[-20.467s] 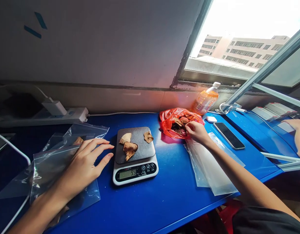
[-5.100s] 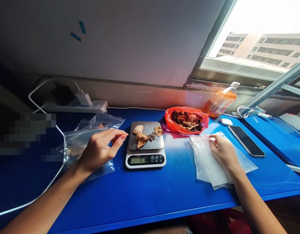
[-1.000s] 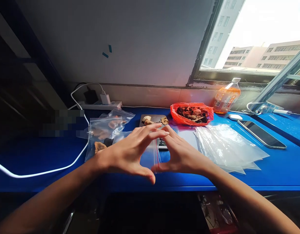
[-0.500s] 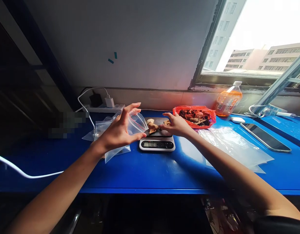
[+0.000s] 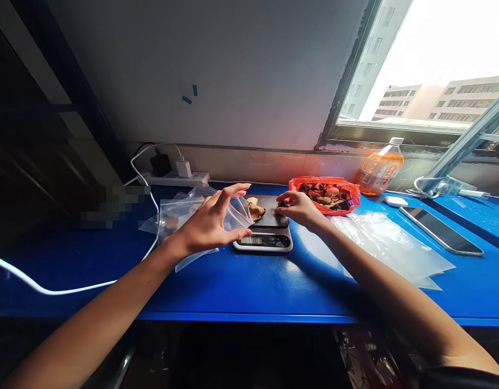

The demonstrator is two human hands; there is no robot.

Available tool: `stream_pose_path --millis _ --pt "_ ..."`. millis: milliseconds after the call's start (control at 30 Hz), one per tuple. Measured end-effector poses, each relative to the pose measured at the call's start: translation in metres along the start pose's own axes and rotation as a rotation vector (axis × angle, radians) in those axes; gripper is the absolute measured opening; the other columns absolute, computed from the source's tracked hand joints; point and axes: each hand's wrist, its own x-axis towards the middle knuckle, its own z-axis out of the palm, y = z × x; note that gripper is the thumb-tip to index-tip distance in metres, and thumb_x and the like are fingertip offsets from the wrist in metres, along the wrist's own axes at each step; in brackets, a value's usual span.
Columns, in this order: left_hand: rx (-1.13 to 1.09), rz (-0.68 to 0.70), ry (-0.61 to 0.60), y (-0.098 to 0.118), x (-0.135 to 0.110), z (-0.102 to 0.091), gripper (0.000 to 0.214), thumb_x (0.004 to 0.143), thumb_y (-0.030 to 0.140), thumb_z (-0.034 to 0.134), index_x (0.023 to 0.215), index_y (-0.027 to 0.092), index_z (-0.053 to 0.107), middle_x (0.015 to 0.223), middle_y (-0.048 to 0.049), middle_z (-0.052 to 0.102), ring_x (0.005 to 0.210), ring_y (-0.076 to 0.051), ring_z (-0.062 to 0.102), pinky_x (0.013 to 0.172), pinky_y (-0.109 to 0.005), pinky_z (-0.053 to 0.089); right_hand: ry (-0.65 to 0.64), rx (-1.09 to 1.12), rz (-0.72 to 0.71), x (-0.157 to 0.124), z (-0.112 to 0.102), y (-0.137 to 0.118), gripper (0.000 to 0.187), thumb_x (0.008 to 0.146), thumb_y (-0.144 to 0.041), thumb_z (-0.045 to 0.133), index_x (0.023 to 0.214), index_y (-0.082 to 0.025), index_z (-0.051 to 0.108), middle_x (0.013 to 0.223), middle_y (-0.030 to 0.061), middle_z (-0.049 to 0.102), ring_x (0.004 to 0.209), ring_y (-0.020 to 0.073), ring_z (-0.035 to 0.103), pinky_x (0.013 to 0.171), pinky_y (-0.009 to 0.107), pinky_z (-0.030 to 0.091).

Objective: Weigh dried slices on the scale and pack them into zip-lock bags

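Observation:
My left hand (image 5: 211,220) holds a clear zip-lock bag (image 5: 238,214), thumb and fingers spread to keep its mouth apart, facing right. Just beyond the bag's mouth, brown dried mushroom pieces (image 5: 256,211) lie on the left of a digital scale's dark plate. The white-edged scale (image 5: 282,242) has a lit display whose digits I cannot read surely. Over the right side of the plate, my right hand (image 5: 305,209) is closed with its fingertips on a small dark dried mushroom piece (image 5: 281,204), partly hidden by the fingers.
A red plastic bag (image 5: 353,204) of dried pieces stands behind my right hand. To the right lie flat clear bags (image 5: 395,243), a phone (image 5: 441,229) and a white case (image 5: 395,201). An orange drink bottle (image 5: 381,167) stands by the window. A white cable (image 5: 50,290) crosses the left side.
My right hand has closed its fingers at the scale's right side, taking hold of a mushroom piece. My left hand and the bag have shifted slightly right, over the scale's left edge.

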Motion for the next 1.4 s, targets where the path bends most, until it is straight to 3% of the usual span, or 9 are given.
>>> stream_pose_path --millis 133,400,567,700,833,1000,1200,1300,1400 --pt "-0.019 0.027 0.019 -0.004 -0.002 0.007 0.088 0.072 0.036 0.076 0.142 0.031 0.022 0.136 -0.0107 0.049 0.124 -0.029 0.052 0.102 -0.05 0.046 0.046 0.14 -0.005 -0.007 0.0 -0.017 0.032 0.065 -0.029 0.07 0.093 -0.014 0.066 0.086 0.0061 0.067 0.077 0.0173 0.061 0.069 0.031 0.049" --pt "-0.17 0.053 0.21 -0.02 -0.001 0.026 0.11 0.064 0.05 0.081 0.144 0.034 0.006 0.15 -0.0178 0.026 0.137 -0.035 0.036 0.105 -0.056 0.041 -0.158 0.15 -0.409 -0.028 0.013 -0.098 0.035 0.07 -0.014 0.059 0.104 -0.018 0.057 0.104 0.0057 0.065 0.079 0.0135 0.065 0.073 0.029 0.053" --pt "-0.247 -0.049 0.303 -0.028 0.003 0.017 0.105 0.065 0.043 0.082 0.141 0.031 0.01 0.147 -0.0185 0.026 0.111 -0.026 0.058 0.094 -0.049 0.051 -0.107 0.14 -0.455 0.005 0.005 -0.075 0.044 0.076 -0.02 0.057 0.119 -0.018 0.053 0.119 0.0098 0.063 0.102 0.0183 0.063 0.09 0.036 0.051" --pt "-0.239 -0.084 0.355 -0.03 0.005 0.009 0.104 0.063 0.037 0.082 0.141 0.03 0.013 0.144 -0.0168 0.029 0.11 -0.025 0.057 0.094 -0.05 0.051 -0.409 -0.158 -0.419 0.036 0.007 -0.043 0.073 0.07 -0.034 0.072 0.137 -0.021 0.047 0.14 0.0125 0.051 0.13 0.0269 0.046 0.106 0.046 0.038" --pt "-0.269 -0.12 0.345 -0.028 0.004 0.008 0.103 0.063 0.034 0.082 0.14 0.029 0.013 0.142 -0.0169 0.031 0.108 -0.024 0.057 0.093 -0.051 0.051 -0.528 -0.256 -0.511 0.048 0.018 -0.031 0.051 0.075 -0.03 0.067 0.124 -0.02 0.06 0.126 0.0095 0.062 0.117 0.025 0.056 0.099 0.04 0.043" --pt "-0.309 -0.143 0.293 -0.026 0.003 0.012 0.103 0.062 0.032 0.083 0.139 0.028 0.015 0.142 -0.0172 0.032 0.11 -0.026 0.056 0.092 -0.051 0.052 -0.415 -0.213 -0.504 0.039 0.022 -0.036 0.025 0.078 -0.019 0.058 0.101 -0.018 0.068 0.1 0.0054 0.069 0.087 0.0167 0.062 0.08 0.03 0.048" --pt "-0.305 -0.133 0.287 -0.028 0.002 0.018 0.102 0.062 0.032 0.083 0.14 0.031 0.018 0.144 -0.0152 0.031 0.108 -0.025 0.057 0.091 -0.049 0.053 -0.237 0.022 -0.351 0.03 0.015 -0.043 0.025 0.077 -0.021 0.06 0.1 -0.015 0.066 0.093 0.005 0.069 0.084 0.0158 0.063 0.078 0.03 0.05" --pt "-0.273 -0.099 0.263 -0.029 0.002 0.022 0.101 0.063 0.037 0.083 0.14 0.029 0.018 0.143 -0.0162 0.031 0.108 -0.026 0.057 0.094 -0.051 0.051 -0.153 0.156 -0.409 0.023 0.017 -0.058 0.026 0.076 -0.022 0.06 0.101 -0.015 0.064 0.095 0.0062 0.068 0.088 0.0163 0.063 0.08 0.031 0.051" --pt "-0.217 -0.073 0.273 -0.032 0.002 0.025 0.1 0.063 0.04 0.083 0.139 0.027 0.019 0.143 -0.0165 0.032 0.127 -0.031 0.046 0.106 -0.054 0.041 -0.173 0.122 -0.504 0.014 0.025 -0.077 0.034 0.074 -0.019 0.061 0.108 -0.014 0.062 0.097 0.0063 0.067 0.088 0.0164 0.062 0.08 0.032 0.051"
